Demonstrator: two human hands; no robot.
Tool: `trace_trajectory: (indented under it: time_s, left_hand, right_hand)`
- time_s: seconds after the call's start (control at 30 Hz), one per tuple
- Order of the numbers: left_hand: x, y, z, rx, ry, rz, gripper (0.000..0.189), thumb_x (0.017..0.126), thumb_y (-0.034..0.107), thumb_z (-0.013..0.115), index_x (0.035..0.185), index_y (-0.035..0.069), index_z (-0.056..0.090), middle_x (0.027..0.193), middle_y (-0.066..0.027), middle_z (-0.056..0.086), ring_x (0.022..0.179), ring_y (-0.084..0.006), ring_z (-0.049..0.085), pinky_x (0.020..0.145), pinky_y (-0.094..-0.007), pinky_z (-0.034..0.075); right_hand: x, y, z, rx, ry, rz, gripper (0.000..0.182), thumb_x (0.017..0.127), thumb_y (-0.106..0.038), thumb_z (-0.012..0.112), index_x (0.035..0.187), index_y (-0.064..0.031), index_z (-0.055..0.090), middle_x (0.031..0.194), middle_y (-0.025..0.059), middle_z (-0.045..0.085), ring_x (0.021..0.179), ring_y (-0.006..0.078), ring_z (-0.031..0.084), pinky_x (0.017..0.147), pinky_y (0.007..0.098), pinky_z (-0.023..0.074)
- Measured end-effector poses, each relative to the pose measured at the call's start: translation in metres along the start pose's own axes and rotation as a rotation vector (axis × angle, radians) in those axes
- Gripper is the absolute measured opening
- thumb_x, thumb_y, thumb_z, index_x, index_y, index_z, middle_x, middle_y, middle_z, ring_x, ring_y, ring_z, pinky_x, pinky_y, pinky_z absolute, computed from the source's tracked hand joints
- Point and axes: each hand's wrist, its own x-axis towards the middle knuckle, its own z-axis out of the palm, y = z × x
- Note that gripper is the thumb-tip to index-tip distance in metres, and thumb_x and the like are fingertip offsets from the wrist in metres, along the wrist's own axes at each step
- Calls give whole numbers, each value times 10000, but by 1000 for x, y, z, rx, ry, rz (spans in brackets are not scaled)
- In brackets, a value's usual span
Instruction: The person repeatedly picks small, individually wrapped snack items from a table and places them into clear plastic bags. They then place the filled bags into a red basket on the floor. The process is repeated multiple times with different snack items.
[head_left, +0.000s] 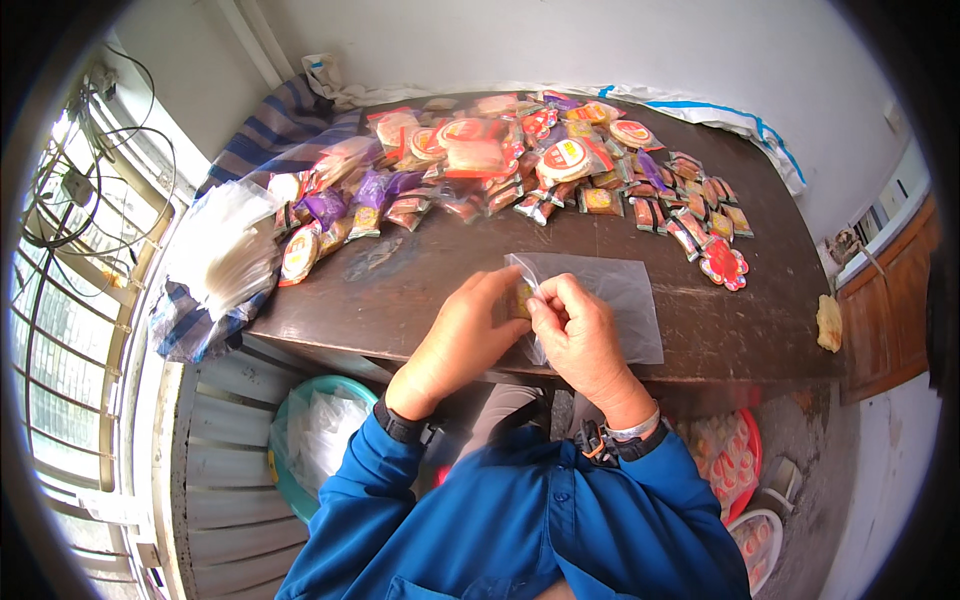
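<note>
A clear plastic bag (626, 307) lies flat on the dark wooden table (720, 330) close to its front edge. My right hand (585, 334) pinches the bag's mouth at its left end between thumb and fingers. My left hand (465, 330), slightly blurred, curls around a small yellow-wrapped snack packet (520, 300) at that mouth. Whether the packet is inside the bag cannot be made out. Beyond both hands spreads a pile of wrapped snacks: round pale crackers in red-edged packs (564, 159), purple-wrapped pieces (375, 187) and small brown packets with dark bands (504, 195).
A stack of clear bags (225, 247) rests on striped cloth (262, 142) at the table's left. Below are a teal basin (281, 457) holding plastic bags, a red basin (756, 442) and a white basin (776, 544) with packs. Cables (79, 184) hang by the barred window.
</note>
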Motion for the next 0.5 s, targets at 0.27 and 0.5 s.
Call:
trace_trajectory:
  time_s: [0.27, 0.5]
  left_hand:
    - [2, -20, 22, -508, -43, -404, 381, 951, -23, 647, 1314, -37, 532, 1017, -66, 696, 904, -99, 646, 753, -248, 532]
    - [10, -25, 19, -756, -77, -462, 250, 1017, 68, 594, 1243, -37, 575, 1069, -84, 695, 980, -136, 668, 877, -281, 551]
  right_hand:
    - [0, -2, 6, -264, 87, -262, 125, 910, -130, 683, 970, -69, 592, 879, 137, 632, 765, 393, 627, 676, 496, 509]
    - [1, -5, 5, -275, 121, -291, 119, 906, -108, 676, 921, -63, 566, 851, 141, 611, 765, 383, 618, 681, 494, 503]
